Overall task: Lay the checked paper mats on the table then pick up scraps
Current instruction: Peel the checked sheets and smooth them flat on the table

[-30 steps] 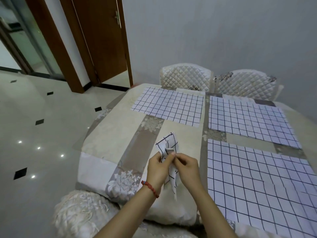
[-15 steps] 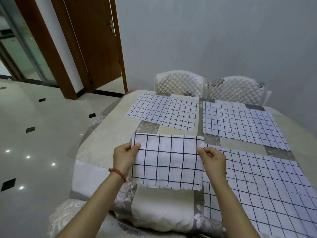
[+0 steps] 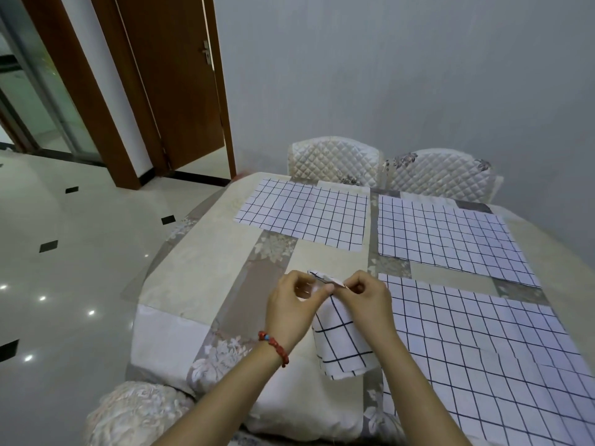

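You have no writing, label, brand, number or sign to read anywhere in this view. The checked paper mats [image 3: 302, 217] on the table [image 3: 199, 265] carry only a plain grid of dark lines, with no print on them.

Half a second ago the checked paper mat [image 3: 346, 342] was spread flat between the two hands. Now the left hand [image 3: 294, 312] and right hand [image 3: 367, 302] have come together, pinching its top edge side by side, and the sheet hangs folded and narrow below them.
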A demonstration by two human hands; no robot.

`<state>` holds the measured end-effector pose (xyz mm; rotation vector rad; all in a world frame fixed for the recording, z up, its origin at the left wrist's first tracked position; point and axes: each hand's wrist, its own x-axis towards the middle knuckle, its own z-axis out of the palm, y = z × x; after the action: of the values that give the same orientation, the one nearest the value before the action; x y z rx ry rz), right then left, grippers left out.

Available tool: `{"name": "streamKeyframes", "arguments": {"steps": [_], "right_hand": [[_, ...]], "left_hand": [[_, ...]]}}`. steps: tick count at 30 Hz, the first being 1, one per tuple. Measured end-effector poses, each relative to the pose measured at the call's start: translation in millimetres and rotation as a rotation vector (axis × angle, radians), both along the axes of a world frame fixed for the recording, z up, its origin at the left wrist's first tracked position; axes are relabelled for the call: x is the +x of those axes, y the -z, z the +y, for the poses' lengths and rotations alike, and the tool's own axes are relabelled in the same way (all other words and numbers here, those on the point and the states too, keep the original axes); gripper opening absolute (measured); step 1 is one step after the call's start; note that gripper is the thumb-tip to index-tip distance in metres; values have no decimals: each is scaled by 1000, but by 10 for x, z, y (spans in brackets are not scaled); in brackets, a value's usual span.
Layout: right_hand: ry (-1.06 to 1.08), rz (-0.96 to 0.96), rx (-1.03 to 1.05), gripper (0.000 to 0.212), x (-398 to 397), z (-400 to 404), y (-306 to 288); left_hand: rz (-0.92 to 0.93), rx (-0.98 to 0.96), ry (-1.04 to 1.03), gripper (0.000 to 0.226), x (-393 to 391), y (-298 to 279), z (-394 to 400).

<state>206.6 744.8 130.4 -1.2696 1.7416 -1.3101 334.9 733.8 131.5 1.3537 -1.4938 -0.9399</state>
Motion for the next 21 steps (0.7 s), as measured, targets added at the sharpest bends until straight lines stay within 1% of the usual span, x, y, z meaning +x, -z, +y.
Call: {"name": "streamKeyframes", "arguments": {"steps": [2,3,6,7,10,14,18,21], "right_hand": [[-7,62,-4,22,37,9,-20],[-22,89,-8,23,45,18,-26],[-136,105,6,25,53,40,-43],[-177,99,14,24,49,43,-45],[-246,77,18,20,28,47,-54],[-287,94,3,7,-11,60,-90],[-257,131,48,22,-103,110,-13],[-255,126,116,25,-181,164,96]], "left_hand": [[42,45,19,21,-39,-34,1],[72,70,20,19,-44,-47,-9],[170,165,10,12,-32,-63,-89],[203,195,18,13,-25,-70,-107],[257,243,47,25,-3,-64,-146],[250,218,39,23,70,-90,-194],[279,167,-10,25,185,-183,-295],[297,139,-21,24,285,-260,-366]]}}
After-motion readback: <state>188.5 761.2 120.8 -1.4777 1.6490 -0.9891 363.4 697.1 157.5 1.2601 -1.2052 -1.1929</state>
